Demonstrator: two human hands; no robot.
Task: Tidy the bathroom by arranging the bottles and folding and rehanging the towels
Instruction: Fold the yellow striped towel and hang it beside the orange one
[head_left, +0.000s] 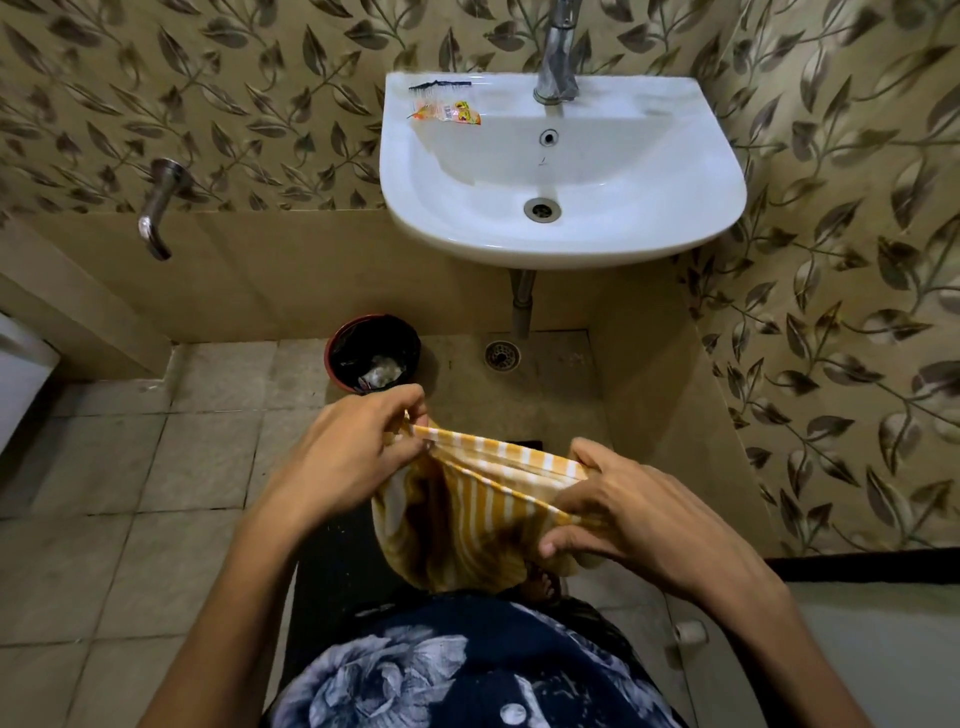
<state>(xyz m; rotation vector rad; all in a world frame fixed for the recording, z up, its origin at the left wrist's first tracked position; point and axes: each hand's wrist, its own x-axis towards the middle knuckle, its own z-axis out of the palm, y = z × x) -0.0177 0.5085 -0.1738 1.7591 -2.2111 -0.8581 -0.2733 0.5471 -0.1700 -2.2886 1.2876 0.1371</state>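
Two hands pinched on one yellow striped towel (467, 514) | left hand (353, 447) clamped on its corner at 10 o'clock, right hand (639, 514) on its edge at 3 o'clock | towel held low centre, below sink (561, 171) at 12 o'clock | bin (371, 351) seen at 11 o'clock of towel

One towel (467, 514), two hands (left (353, 447), right (639, 514)), one sink (675, 208), one bin (343, 338).
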